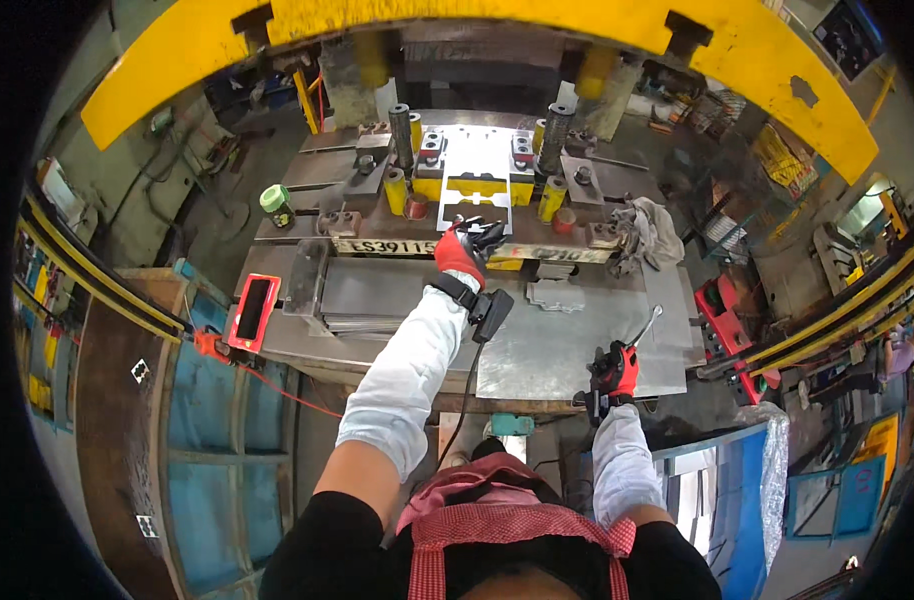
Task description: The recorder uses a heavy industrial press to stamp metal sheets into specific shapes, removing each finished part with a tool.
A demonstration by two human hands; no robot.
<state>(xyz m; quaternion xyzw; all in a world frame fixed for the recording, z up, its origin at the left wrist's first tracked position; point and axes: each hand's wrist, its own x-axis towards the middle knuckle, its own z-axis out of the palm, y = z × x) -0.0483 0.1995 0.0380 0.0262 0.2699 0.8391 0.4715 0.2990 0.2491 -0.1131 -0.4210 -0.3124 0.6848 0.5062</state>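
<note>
My left hand (pixel 465 248), in a red and black glove, reaches forward to the die in the press. Its curled fingers are at the near end of a shiny metal strip (pixel 477 155) with cut-outs and appear to grip it. The strip lies over the yellow-sided die block (pixel 429 190), between guide posts. My right hand (pixel 614 372), gloved alike, is closed around the handle of a wrench (pixel 649 325) whose ring end points up and right. It hovers over the near right part of a flat metal sheet (pixel 537 350) on the bench.
A metal stack (pixel 372 295) lies left of the sheet, and small cut plates (pixel 555 296) lie on it. A grey rag (pixel 653 232) hangs at the die's right. A red-framed phone (pixel 254 312) and a green-lidded jar (pixel 276 204) sit left. A yellow press beam (pixel 477 22) spans overhead.
</note>
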